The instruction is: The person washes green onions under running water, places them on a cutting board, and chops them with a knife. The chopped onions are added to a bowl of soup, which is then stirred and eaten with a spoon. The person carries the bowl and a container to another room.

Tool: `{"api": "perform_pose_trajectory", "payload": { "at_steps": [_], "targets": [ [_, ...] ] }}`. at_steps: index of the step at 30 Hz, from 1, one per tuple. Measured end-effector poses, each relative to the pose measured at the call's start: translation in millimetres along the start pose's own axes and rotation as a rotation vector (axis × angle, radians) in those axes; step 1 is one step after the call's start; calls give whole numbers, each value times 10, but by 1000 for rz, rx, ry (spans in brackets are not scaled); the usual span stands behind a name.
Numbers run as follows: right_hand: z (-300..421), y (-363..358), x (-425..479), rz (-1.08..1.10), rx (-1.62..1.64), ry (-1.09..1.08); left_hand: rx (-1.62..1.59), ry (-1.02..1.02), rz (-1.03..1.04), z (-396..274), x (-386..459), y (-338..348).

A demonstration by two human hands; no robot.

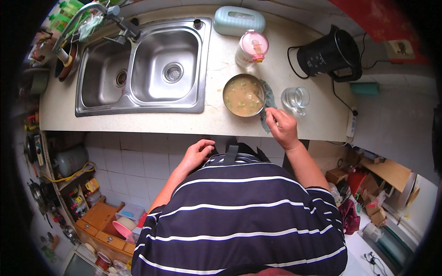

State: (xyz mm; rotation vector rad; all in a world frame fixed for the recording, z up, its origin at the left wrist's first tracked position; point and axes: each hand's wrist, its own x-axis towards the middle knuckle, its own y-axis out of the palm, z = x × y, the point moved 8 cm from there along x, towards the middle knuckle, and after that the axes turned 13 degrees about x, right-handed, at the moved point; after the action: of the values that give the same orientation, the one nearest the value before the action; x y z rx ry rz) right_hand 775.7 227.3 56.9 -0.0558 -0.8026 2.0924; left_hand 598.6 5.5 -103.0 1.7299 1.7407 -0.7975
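A metal bowl (238, 115) of cloudy tan soup (240, 93) with green bits stands near the counter's front edge. My right hand (284, 127) pinches the handle of a spoon (259, 98) that dips into the soup at the bowl's right side. Under and beside that hand lies a grey-green cloth (269, 92), partly hidden by the bowl and my fingers. To the right of the bowl is a clear glass mug (296, 97). My left hand (198, 154) hangs below the counter edge by my waist, its fingers loosely bent and holding nothing visible.
Behind the bowl stand a pink-lidded jar (249, 48) and a light-blue ribbed container (239, 21). A black electric kettle (319, 53) with a cord is at the right. A double stainless-steel sink (203, 65) with a faucet (89, 7) fills the left side.
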Motion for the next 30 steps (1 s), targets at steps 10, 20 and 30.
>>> {"api": "perform_pose_trajectory", "payload": {
  "at_steps": [10, 20, 30],
  "targets": [
    [-14, 22, 129, -174, 272, 145, 2, -5, 33, -21, -3, 10],
    [175, 350, 375, 105, 88, -193, -28, -6, 21, -13, -42, -16],
    [387, 22, 164, 319, -12, -246, -26, -13, 22, 4, 26, -15]
  ]
}}
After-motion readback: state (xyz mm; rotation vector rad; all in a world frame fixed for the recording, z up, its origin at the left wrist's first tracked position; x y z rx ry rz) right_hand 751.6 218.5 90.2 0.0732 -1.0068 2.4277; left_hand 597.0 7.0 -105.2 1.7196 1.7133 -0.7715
